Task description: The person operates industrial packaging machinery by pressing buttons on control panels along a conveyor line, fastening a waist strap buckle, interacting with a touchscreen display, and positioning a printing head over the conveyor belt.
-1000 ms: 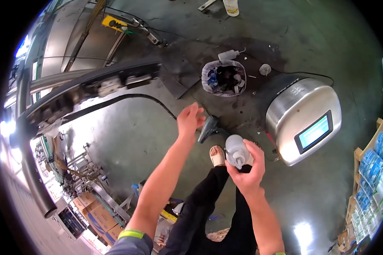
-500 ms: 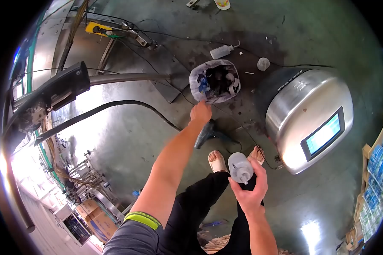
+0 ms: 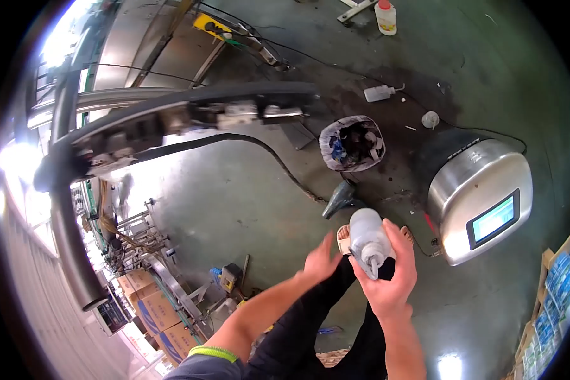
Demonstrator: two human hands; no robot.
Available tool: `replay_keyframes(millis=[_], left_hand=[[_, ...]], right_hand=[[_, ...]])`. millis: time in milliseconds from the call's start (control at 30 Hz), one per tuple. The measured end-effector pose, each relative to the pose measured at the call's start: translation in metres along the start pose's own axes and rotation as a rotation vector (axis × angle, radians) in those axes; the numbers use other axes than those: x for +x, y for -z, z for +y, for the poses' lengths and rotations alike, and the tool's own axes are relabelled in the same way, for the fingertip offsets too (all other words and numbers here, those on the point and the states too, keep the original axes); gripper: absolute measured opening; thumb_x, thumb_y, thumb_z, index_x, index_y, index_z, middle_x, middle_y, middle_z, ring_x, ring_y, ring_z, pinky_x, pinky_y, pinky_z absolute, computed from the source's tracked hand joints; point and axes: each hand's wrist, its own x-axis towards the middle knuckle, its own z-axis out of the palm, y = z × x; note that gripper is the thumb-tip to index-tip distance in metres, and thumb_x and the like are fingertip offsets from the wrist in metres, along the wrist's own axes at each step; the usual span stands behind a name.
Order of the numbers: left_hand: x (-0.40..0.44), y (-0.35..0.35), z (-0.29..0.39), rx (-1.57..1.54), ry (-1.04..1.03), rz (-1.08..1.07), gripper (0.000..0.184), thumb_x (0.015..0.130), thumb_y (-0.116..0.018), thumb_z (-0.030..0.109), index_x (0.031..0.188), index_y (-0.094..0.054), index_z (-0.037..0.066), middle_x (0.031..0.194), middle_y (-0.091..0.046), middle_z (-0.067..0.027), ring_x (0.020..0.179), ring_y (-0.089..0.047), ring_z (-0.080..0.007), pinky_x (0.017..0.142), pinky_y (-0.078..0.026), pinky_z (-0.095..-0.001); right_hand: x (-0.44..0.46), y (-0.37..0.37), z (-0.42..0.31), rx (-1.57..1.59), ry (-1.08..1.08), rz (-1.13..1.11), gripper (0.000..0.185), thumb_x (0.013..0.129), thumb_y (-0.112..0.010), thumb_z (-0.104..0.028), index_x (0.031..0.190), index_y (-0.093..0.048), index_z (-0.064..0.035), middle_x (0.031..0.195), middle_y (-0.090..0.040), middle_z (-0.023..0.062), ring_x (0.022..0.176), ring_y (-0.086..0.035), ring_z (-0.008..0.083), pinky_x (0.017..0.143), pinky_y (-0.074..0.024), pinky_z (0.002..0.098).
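My right hand (image 3: pixel 392 278) is closed round a translucent white plastic squeeze bottle (image 3: pixel 366 229), whose nozzle end points down toward me. A small grey piece (image 3: pixel 363 266) shows beside the nozzle; I cannot make out what it is. Just left of the bottle is my left hand (image 3: pixel 321 259), fingers stretched out and slightly blurred, holding nothing that I can see. Beyond the hands, a dark hair dryer (image 3: pixel 340 199) lies on the floor. Past it stands a bin with a pale liner (image 3: pixel 331 158), holding dark and blue waste.
At right stands a steel machine with a lit screen (image 3: pixel 495 220). A black printhead arm (image 3: pixel 190 114) and hanging cable (image 3: pixel 259 149) cross the left. Another squeeze bottle (image 3: pixel 379 94) and a round cap-like item (image 3: pixel 430 120) lie beyond the bin. Cartons (image 3: pixel 158 313) are stacked lower left.
My left hand has drawn back from the bin's edge to beside the bottle. The bottle in my right hand is raised closer. The view has shifted, bringing the black arm further across.
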Motion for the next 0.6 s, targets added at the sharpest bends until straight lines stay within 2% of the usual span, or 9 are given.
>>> replay_keyframes(millis=[33,67,100,167,200,300,400,433,600], left_hand=[[-0.037,0.045,0.042,0.046,0.242,-0.245,0.075,0.094,-0.065,0.038,0.154,-0.034,0.005,0.139,-0.059,-0.0246,0.122,-0.060,-0.0419,0.102,-0.049,-0.0486],[-0.076,0.038,0.020,0.081,0.120,-0.193,0.072,0.093,-0.066,0.037,0.150,-0.039,0.003,0.133,-0.062,-0.0251,0.117,-0.062,-0.0416,0.099,-0.050,-0.0491],[-0.110,0.048,0.021,0.112,0.110,-0.198,0.071,0.091,-0.068,0.037,0.148,-0.041,0.003,0.128,-0.064,-0.0240,0.114,-0.063,-0.0410,0.099,-0.049,-0.0481],[-0.162,0.050,0.014,0.119,0.098,-0.184,0.071,0.090,-0.070,0.036,0.147,-0.043,0.003,0.128,-0.064,-0.0218,0.121,-0.059,-0.0388,0.105,-0.045,-0.0461],[-0.180,0.045,0.014,0.153,0.106,-0.145,0.069,0.090,-0.069,0.037,0.145,-0.045,0.003,0.131,-0.063,-0.0204,0.124,-0.057,-0.0369,0.105,-0.044,-0.0465],[-0.175,0.034,0.013,0.131,0.174,-0.125,0.066,0.091,-0.068,0.037,0.143,-0.048,0.004,0.133,-0.063,-0.0189,0.127,-0.056,-0.0351,0.106,-0.044,-0.0454],[-0.158,0.026,0.017,0.239,0.170,-0.169,0.062,0.091,-0.066,0.038,0.140,-0.052,0.004,0.132,-0.063,-0.0179,0.127,-0.056,-0.0335,0.106,-0.043,-0.0438],[-0.156,0.023,0.015,0.258,0.168,-0.191,0.060,0.090,-0.066,0.037,0.139,-0.053,0.004,0.131,-0.064,-0.0176,0.127,-0.056,-0.0330,0.106,-0.043,-0.0431],[-0.153,0.020,0.009,0.278,0.177,-0.225,0.055,0.090,-0.065,0.037,0.134,-0.057,0.004,0.127,-0.065,-0.0169,0.124,-0.057,-0.0323,0.105,-0.044,-0.0428]], right_hand=[[0.010,0.000,-0.012,0.011,0.000,0.017,0.074,0.070,-0.091,-0.009,0.133,-0.054,0.0018,0.133,-0.061,0.0184,0.117,-0.063,0.0331,0.099,-0.0516,0.0420],[0.021,-0.001,-0.024,0.010,0.002,0.021,0.074,0.070,-0.091,-0.009,0.133,-0.054,0.0018,0.133,-0.061,0.0184,0.117,-0.063,0.0331,0.099,-0.0516,0.0420],[0.031,-0.002,-0.034,0.018,0.019,0.045,0.072,0.069,-0.091,-0.010,0.130,-0.054,0.0009,0.132,-0.061,0.0178,0.114,-0.063,0.0324,0.096,-0.0521,0.0412],[0.047,-0.005,-0.051,-0.016,0.026,0.077,0.068,0.065,-0.092,-0.008,0.121,-0.054,-0.0013,0.126,-0.060,0.0155,0.106,-0.063,0.0298,0.088,-0.0529,0.0392],[0.053,-0.006,-0.055,-0.025,0.021,0.079,0.068,0.065,-0.092,-0.008,0.121,-0.054,-0.0013,0.126,-0.060,0.0155,0.106,-0.063,0.0298,0.088,-0.0529,0.0392],[0.068,-0.014,-0.057,-0.064,0.071,0.153,0.063,0.063,-0.088,-0.002,0.117,-0.054,-0.0003,0.118,-0.062,0.0143,0.102,-0.064,0.0274,0.086,-0.0535,0.0375],[0.078,-0.022,-0.053,-0.087,0.070,0.182,0.063,0.060,-0.089,-0.003,0.114,-0.055,-0.0031,0.113,-0.064,0.0138,0.098,-0.064,0.0312,0.082,-0.0538,0.0398],[0.081,-0.025,-0.051,-0.109,0.076,0.206,0.060,0.062,-0.088,-0.004,0.111,-0.055,-0.0035,0.109,-0.064,0.0124,0.093,-0.064,0.0299,0.078,-0.0538,0.0386],[0.089,-0.035,-0.040,-0.135,0.083,0.220,0.059,0.062,-0.089,-0.006,0.110,-0.055,-0.0035,0.105,-0.064,0.0116,0.089,-0.065,0.0299,0.074,-0.0539,0.0379]])
